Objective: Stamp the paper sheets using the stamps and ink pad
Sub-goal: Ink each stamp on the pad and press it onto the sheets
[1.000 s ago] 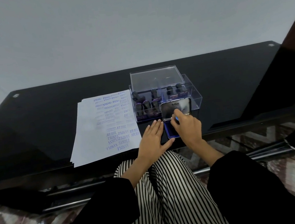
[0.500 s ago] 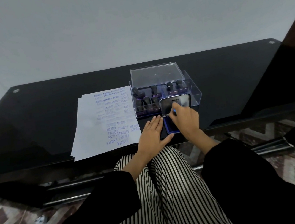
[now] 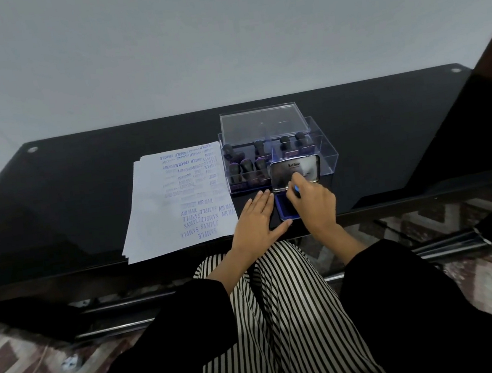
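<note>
Progress: partial. The top sheet of the paper stack (image 3: 163, 227), which lies left of the ink pad (image 3: 285, 211), carries many blue impressions (FRAGILE, AIR MAIL, SAMPLE) across its right half. Its left half is blank. The sheets beneath are covered, so their condition cannot be told.

Ink pad: open, at the near edge of the black table (image 3: 83, 181), with its lid (image 3: 295, 171) standing up along its far side.

Right hand (image 3: 315, 208): directly over the ink pad, fingers curled down round a small stamp (image 3: 297, 192), of which only a blue part shows. The stamp face appears to be on the pad, but the hand hides the contact.

Left hand (image 3: 255, 225): flat on the table just left of the ink pad, fingers straight, holding nothing. The thumb reaches toward the pad's near left corner.

Clear box (image 3: 328, 157): just behind the ink pad, with 7 boxed stamps (image 3: 247, 167) visible inside.

Assessment: the step in hand is judged to be inking. Outstanding are the impression from this stamp, the blank left half of the sheet, and probably the lower sheets.
</note>
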The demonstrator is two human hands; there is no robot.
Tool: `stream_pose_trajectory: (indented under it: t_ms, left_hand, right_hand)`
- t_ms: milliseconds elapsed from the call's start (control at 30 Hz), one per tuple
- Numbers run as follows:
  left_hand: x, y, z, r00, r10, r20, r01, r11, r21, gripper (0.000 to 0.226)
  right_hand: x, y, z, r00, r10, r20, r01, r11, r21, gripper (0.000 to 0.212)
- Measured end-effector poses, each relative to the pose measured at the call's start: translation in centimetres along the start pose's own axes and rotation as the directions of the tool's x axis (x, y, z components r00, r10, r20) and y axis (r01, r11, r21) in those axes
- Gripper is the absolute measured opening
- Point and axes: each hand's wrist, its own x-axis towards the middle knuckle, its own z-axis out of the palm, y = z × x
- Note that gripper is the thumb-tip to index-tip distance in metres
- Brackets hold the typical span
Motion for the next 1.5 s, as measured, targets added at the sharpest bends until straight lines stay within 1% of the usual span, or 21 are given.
stream_pose_trajectory:
  t_ms: [133,267,333,400,433,500,800,1033,1200,1267,1333,1500]
  left_hand:
    - [0.0,0.0,0.0,1.000,-0.004,-0.002,0.004,1.000,-0.009,0.073]
    - [-0.1,0.0,0.0,1.000,-0.002,-0.004,0.002,1.000,-0.019,0.073]
    - [-0.1,0.0,0.0,1.000,-0.002,-0.003,0.002,1.000,-0.022,0.074]
    - [0.0,0.0,0.0,1.000,0.000,0.000,0.000,1.000,-0.024,0.074]
    - [0.0,0.0,0.0,1.000,0.000,0.002,0.000,1.000,-0.022,0.074]
    - [0.0,-0.1,0.0,1.000,0.000,0.003,0.000,1.000,-0.017,0.074]
    - [0.1,-0.2,0.1,1.000,0.007,-0.004,-0.007,1.000,0.003,0.075]
    - [0.1,-0.2,0.2,1.000,0.008,-0.003,-0.008,1.000,-0.007,0.074]
    - [0.0,-0.3,0.3,1.000,0.012,-0.005,-0.012,1.000,-0.015,0.081]
    - [0.1,-0.3,0.3,1.000,0.010,-0.002,-0.010,1.000,-0.023,0.079]
    - [0.0,-0.3,0.2,1.000,0.009,0.002,-0.009,1.000,-0.015,0.079]
    - [0.0,-0.1,-0.2,1.000,0.014,0.028,-0.014,1.000,-0.022,0.075]
  right_hand:
    - [-1.0,0.1,-0.3,0.999,-0.025,-0.027,0.025,1.000,0.000,0.030]
    - [-0.9,-0.2,-0.5,1.000,-0.010,-0.003,0.010,1.000,-0.005,0.030]
    - [-0.2,-0.3,-0.6,1.000,0.011,0.023,-0.010,0.999,-0.030,0.027]
    - [0.5,-0.3,-0.6,0.996,0.034,0.085,-0.029,0.998,-0.053,0.016]
    - [0.8,-0.3,-0.6,0.989,0.061,0.137,-0.052,0.997,-0.064,0.014]
    - [1.3,-0.4,-0.7,0.974,0.084,0.210,-0.066,0.994,-0.091,0.017]
    - [2.1,-0.4,-0.3,0.962,0.107,0.252,-0.089,0.993,-0.079,0.015]
    - [1.4,-0.3,-0.1,0.977,0.096,0.192,-0.089,0.995,-0.046,0.015]
    - [0.3,0.0,0.1,0.996,0.054,0.071,-0.056,0.998,0.028,0.012]
    - [-0.2,-0.1,0.0,0.999,0.030,0.019,-0.030,0.999,0.015,0.019]
    - [-0.7,-0.3,-0.3,1.000,0.017,0.000,-0.017,1.000,0.008,0.026]
    - [-0.8,-0.2,-0.3,1.000,0.017,0.000,-0.017,1.000,0.007,0.028]
